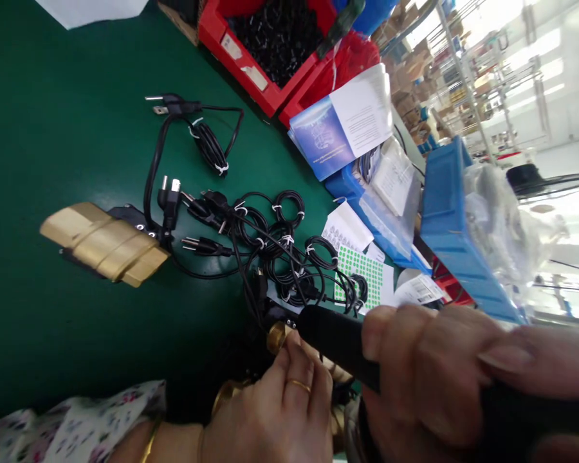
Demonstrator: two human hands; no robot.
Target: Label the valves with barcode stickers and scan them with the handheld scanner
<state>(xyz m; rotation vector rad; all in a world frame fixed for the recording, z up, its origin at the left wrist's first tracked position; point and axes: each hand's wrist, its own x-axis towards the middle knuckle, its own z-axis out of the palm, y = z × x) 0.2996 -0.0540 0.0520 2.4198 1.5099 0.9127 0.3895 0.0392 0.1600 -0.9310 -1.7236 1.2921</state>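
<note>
My left hand (280, 399), with a ring and a bracelet, is closed around a brass valve (277, 335) at the bottom middle; my fingers cover much of it. A black part with small screws adjoins the valve. My right hand (444, 366) grips a black screwdriver (338, 337) at the lower right, slightly blurred. Its thin front end points left, just above my left fingers; whether it touches a screw I cannot tell. Another brass valve (109, 241) with a black housing lies on the green table, its black cord running to a plug (171, 103) and coil.
Several coiled black power cords (280, 244) lie tangled mid-table. Beyond are a green-dot sticker sheet (361, 270), leaflets (342, 122), a red bin (251, 77) of small black parts, and a blue bin (448, 212) with plastic-wrapped items. White paper (91, 9) lies top left.
</note>
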